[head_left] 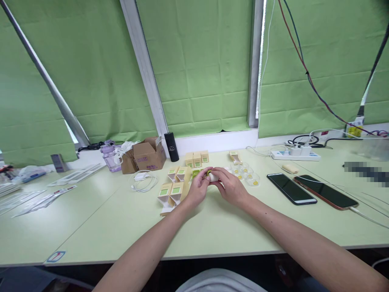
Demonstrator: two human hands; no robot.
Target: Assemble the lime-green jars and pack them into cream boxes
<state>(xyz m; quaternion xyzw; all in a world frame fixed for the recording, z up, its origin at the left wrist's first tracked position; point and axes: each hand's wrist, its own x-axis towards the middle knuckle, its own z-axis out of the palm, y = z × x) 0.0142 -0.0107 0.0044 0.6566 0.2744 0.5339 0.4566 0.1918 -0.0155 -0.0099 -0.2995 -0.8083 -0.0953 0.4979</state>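
My left hand (199, 187) and my right hand (231, 187) meet over the middle of the table, fingers closed around a small white rounded object (214, 178) with a yellow-green part at its left end. Fingers cover much of it, so its exact kind cannot be made out. Partly hidden behind my left hand are some green pieces (195, 173). Open cream cartons with green labels (170, 192) lie left of my left hand. Beyond my right hand is a group of clear round cups with yellow centres (254, 180).
Closed small cartons (197, 159) stand farther back, beside a black cylinder (172, 147) and a brown cardboard box (149, 154). One more open carton (235, 157) lies near the clear cups. Two phones (291, 188) and a power strip (295, 155) are on the right; a white cable (144, 181) lies left.
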